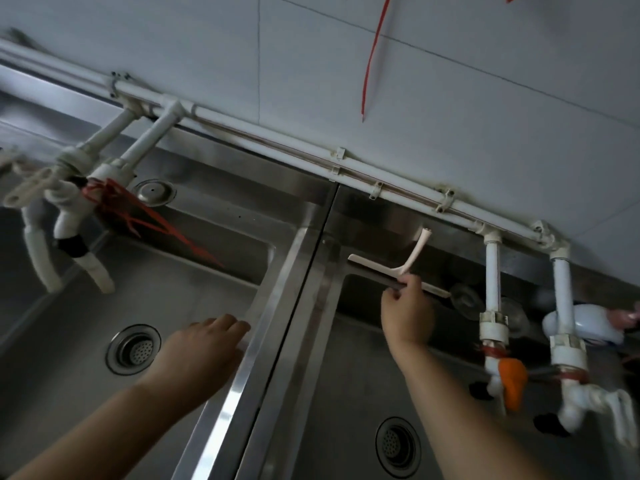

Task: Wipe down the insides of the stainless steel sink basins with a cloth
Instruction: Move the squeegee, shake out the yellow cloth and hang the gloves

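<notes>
Two stainless steel sink basins lie side by side, the left basin (pixel 194 285) and the right basin (pixel 346 393), split by a steel divider rim (pixel 277 323). My right hand (pixel 407 311) reaches to the back ledge of the right basin and pinches the blade of a white squeegee (pixel 388 265) lying there, its handle pointing up toward the wall. My left hand (pixel 204 348) rests flat, fingers together, on the left basin's right wall by the divider rim. No cloth is in view.
White pipes (pixel 242 128) run along the tiled wall. Taps (pixel 69 220) with red string hang over the left basin; two more taps (pixel 495 327) with an orange piece stand at the right. Each basin has a drain strainer (pixel 133 348).
</notes>
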{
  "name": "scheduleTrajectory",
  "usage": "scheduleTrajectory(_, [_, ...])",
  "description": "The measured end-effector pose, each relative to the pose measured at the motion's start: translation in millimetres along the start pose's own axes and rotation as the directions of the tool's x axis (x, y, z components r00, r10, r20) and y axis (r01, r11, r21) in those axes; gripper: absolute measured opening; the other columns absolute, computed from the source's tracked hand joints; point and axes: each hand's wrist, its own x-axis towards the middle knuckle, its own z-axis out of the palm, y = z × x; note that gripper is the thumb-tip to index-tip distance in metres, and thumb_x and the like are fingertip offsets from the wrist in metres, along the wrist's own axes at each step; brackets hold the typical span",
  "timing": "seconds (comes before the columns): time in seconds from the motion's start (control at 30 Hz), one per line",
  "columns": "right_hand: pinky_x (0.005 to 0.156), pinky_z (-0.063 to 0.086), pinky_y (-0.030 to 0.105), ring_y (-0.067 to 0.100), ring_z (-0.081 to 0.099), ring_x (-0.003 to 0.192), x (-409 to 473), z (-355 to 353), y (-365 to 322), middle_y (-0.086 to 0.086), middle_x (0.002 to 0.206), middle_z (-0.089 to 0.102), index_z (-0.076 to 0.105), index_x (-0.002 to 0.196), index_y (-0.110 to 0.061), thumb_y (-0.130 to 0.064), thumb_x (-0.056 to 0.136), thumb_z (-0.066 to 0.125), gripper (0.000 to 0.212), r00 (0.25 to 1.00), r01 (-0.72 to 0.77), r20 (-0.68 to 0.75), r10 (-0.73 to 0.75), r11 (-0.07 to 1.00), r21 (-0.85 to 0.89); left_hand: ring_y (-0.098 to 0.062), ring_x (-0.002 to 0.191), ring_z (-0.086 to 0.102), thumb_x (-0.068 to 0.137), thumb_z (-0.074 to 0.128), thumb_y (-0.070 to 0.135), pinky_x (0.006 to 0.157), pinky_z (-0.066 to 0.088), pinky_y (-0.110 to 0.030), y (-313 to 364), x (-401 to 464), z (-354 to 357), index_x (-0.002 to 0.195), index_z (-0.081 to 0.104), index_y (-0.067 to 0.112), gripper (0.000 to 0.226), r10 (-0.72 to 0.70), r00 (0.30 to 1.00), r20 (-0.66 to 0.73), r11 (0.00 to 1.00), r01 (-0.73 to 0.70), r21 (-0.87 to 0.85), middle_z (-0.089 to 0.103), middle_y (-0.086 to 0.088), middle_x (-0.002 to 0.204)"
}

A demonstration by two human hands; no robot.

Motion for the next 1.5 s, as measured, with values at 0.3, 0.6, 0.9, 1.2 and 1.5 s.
scheduleTrajectory(0.3, [0.054, 0.043, 0.013, -0.002, 0.053, 0.064, -100, 16, -80, -0.013, 0.076, 0.057, 0.055, 0.092, -0.032, -0.031, 0.092, 0.053, 0.003, 0.736, 0.610, 0.423, -0.529, 0.789, -0.073, -0.008, 0.117, 0.050, 0.095, 0.042, 0.041, 0.093, 0.044, -0.025, -46, -73, -6, 0.133, 0.044, 0.035, 0.039, -0.133, 0.990, -0.036, 0.991, 0.133, -0.003, 0.049, 0.013, 0.131])
scheduleTrajectory(0.6, [0.063, 0.035, 0.028, 0.024, 0.061, 0.089, -219, 29, -190, 0.002, 0.099, 0.065, 0.060, 0.100, -0.020, -0.029, 0.095, 0.042, 0.021, 0.480, 0.818, 0.629, -0.612, 0.571, -0.070, -0.010, 0.117, 0.051, 0.094, 0.045, 0.040, 0.093, 0.047, -0.028, -147, -192, -41, 0.132, 0.046, 0.034, 0.039, -0.307, 0.947, -0.095, 0.952, 0.302, -0.056, 0.051, 0.011, 0.130])
scheduleTrajectory(0.9, [0.068, 0.040, 0.030, 0.029, 0.061, 0.096, -387, 60, -330, 0.004, 0.105, 0.066, 0.060, 0.101, -0.024, -0.034, 0.091, 0.044, 0.021, 0.432, 0.873, 0.689, -0.582, 0.462, -0.157, -0.013, 0.113, 0.055, 0.096, 0.042, 0.037, 0.086, 0.049, -0.028, -312, -380, -53, 0.127, 0.051, 0.030, 0.034, -0.429, 0.887, -0.168, 0.903, 0.421, -0.083, 0.053, 0.008, 0.125])
scheduleTrajectory(1.2, [0.061, 0.034, 0.029, 0.026, 0.060, 0.088, -576, 114, -482, 0.004, 0.098, 0.065, 0.058, 0.098, -0.021, -0.032, 0.092, 0.042, 0.021, 0.138, 0.978, 0.696, -0.705, 0.210, 0.018, -0.021, 0.110, 0.057, 0.093, 0.043, 0.030, 0.084, 0.048, -0.035, -459, -566, -48, 0.117, 0.056, 0.024, 0.028, -0.658, 0.734, -0.169, 0.752, 0.650, -0.108, 0.058, 0.002, 0.118])
scheduleTrajectory(1.5, [0.071, 0.046, 0.034, 0.029, 0.061, 0.092, -649, 177, -591, 0.006, 0.101, 0.067, 0.061, 0.100, -0.018, -0.034, 0.091, 0.043, 0.025, -0.016, 0.986, 0.694, -0.720, 0.104, 0.130, -0.022, 0.110, 0.056, 0.092, 0.044, 0.030, 0.082, 0.045, -0.033, -558, -610, -50, 0.114, 0.058, 0.023, 0.027, -0.758, 0.629, -0.172, 0.651, 0.744, -0.151, 0.058, 0.002, 0.118])
